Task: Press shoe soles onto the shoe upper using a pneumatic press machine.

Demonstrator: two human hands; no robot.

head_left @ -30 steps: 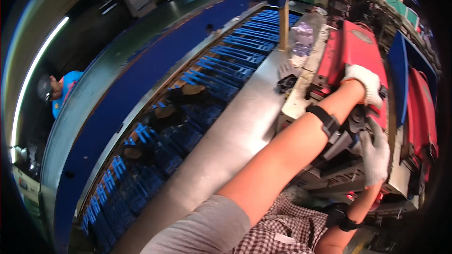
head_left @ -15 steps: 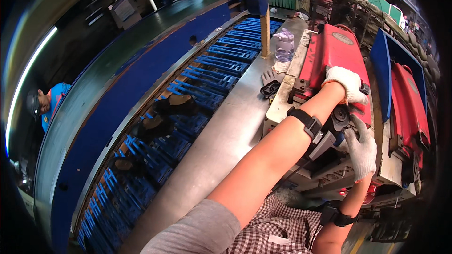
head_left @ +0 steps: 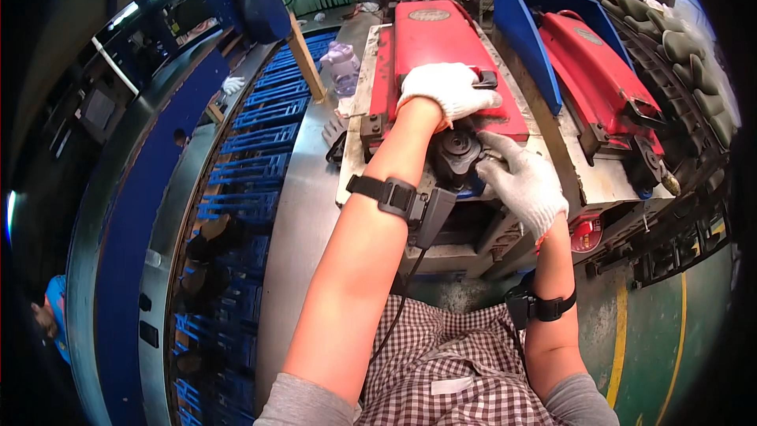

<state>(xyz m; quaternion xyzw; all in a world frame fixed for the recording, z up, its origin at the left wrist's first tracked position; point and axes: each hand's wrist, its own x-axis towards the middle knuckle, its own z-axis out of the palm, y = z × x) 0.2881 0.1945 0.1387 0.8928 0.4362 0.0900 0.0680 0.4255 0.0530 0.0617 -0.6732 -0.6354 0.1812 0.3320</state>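
Observation:
My left hand (head_left: 445, 95), in a white knitted glove, lies on the front of the red machine cover (head_left: 434, 35). Its fingers are closed round a black handle (head_left: 486, 78), whose middle is hidden beneath the glove. Just below, a black round-faced fitting (head_left: 458, 147) juts from the front of the machine. My right hand (head_left: 522, 181), gloved alike, is at the right side of that fitting, with thumb and forefinger apart and their tips close to its edge. Whether they touch it is hard to tell.
A second red cover (head_left: 595, 71) with a blue guard (head_left: 524, 39) stands to the right. Left of the machine are a clear bottle (head_left: 341, 67) on a metal ledge (head_left: 296, 268) and a conveyor with blue racks (head_left: 264, 122). A co-worker (head_left: 55, 315) is at the far left.
The view has swung to the right, so the machine now sits nearer the middle. My left hand stays on the handle, and my right hand remains beside the black fitting.

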